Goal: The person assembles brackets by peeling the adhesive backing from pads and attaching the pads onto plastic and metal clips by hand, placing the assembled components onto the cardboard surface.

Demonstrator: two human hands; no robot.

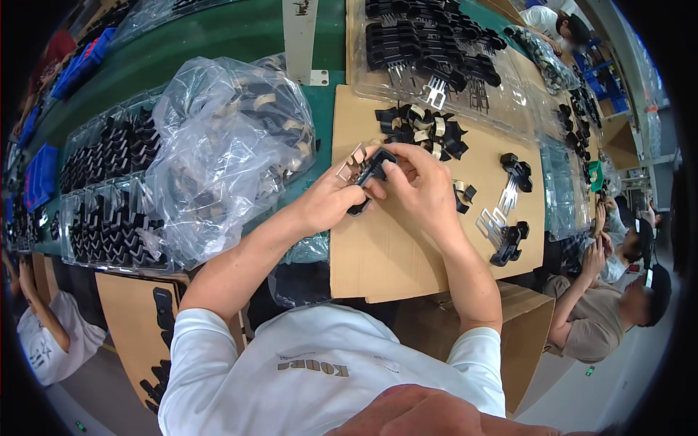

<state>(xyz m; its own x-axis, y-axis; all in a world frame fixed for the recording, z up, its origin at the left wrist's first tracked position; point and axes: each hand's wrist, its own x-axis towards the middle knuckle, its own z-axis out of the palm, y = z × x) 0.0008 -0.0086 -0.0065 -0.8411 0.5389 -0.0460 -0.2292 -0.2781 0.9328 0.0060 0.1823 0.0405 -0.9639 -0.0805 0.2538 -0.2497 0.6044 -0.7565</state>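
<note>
Both hands work together on one black plastic part with metal prongs (pixel 376 166) above the cardboard sheet. My left hand (pixel 331 203) is closed round its lower end, and coppery prongs stick out beside the fingers. My right hand (pixel 422 182) grips the upper end, the thumb pressing on the black plastic. Just beyond the hands lies a pile of small black pieces with tan bands (pixel 425 131). One such banded piece (pixel 463 195) rests right of my right wrist. Two more pronged black parts (pixel 515 173) lie farther right on the cardboard, their prongs toward each other.
The cardboard sheet (pixel 392 261) covers the green table before me. A clear plastic bag (pixel 218 160) of banded pieces bulges at left, beside trays of black parts (pixel 116 211). A clear tray (pixel 429 58) of pronged parts stands at the back, near a metal post (pixel 299 40). Other people sit right and left.
</note>
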